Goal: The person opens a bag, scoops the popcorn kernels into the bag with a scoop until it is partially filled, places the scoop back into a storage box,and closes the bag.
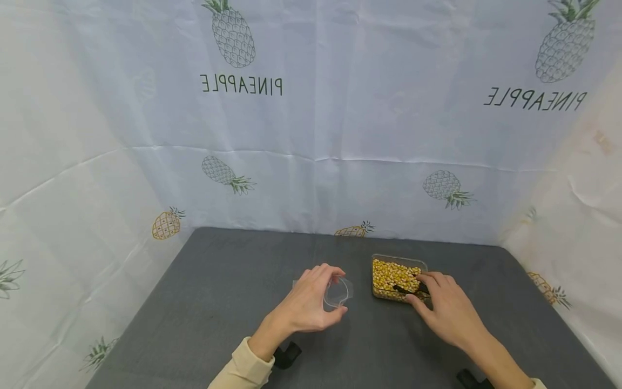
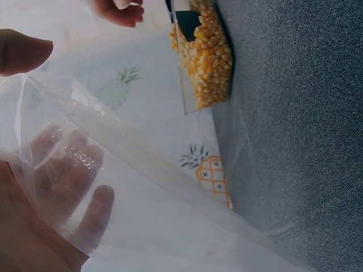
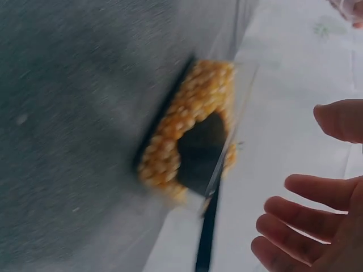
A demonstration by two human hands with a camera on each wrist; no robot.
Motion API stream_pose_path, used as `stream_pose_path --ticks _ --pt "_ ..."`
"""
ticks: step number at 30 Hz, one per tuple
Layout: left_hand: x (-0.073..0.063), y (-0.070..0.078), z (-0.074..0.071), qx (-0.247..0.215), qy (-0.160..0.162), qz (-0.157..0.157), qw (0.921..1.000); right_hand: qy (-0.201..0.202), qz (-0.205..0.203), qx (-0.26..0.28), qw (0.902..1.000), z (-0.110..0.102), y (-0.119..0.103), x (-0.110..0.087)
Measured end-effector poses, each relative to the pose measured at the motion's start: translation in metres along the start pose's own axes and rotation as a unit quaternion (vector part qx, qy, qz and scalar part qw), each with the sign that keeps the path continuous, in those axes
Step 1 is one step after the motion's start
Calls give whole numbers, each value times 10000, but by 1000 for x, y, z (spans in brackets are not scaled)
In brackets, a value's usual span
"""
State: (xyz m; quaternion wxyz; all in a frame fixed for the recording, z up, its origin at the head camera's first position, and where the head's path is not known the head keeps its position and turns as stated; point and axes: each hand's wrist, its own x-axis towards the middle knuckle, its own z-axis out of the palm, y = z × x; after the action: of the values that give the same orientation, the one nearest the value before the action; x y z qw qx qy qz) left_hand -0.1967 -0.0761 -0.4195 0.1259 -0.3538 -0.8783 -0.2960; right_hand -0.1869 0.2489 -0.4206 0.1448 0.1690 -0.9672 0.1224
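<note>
My left hand point(image 1: 308, 302) holds a clear plastic bag point(image 2: 147, 170), its mouth spread round between thumb and fingers; the fingers show through the film in the left wrist view. To its right stands a clear rectangular box point(image 1: 399, 258) of yellow corn kernels point(image 1: 390, 275). A black scoop point(image 3: 201, 153) stands in the kernels at the box's near side, its handle point(image 3: 206, 241) sticking out over the rim. Close beside that handle is my right hand point(image 1: 449, 308), thumb and fingers apart, gripping nothing in the right wrist view.
Both hands are above a dark grey table point(image 1: 233, 292). Behind it and at both sides hangs a white cloth point(image 1: 311, 119) printed with pineapples. Black straps point(image 1: 288, 355) sit at the wrists.
</note>
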Motion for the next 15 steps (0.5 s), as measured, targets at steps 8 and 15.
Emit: stream_pose_path --ticks 8,15 --pt "-1 1 1 54 -72 7 10000 288 130 280 9991 15 26 -6" --pt "-1 0 1 -58 -111 32 9999 56 525 668 9964 24 38 -7"
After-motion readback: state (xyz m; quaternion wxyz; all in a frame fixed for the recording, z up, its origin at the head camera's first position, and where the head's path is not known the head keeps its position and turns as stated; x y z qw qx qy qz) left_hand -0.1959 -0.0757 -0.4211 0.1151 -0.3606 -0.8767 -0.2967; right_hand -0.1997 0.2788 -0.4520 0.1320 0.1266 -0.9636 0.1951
